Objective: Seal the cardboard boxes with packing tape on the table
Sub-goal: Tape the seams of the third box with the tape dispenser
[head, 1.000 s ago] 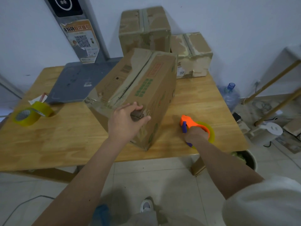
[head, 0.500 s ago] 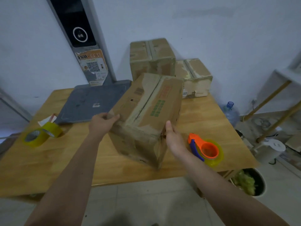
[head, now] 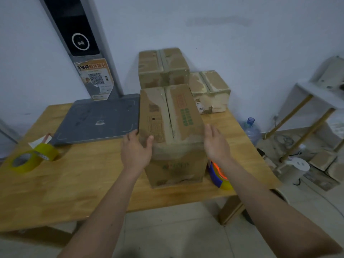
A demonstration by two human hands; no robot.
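At frame centre on the wooden table, a worn cardboard box with green and red printing too blurred to read stands between an open left hand, fingertips apparently touching it, and an open right hand.
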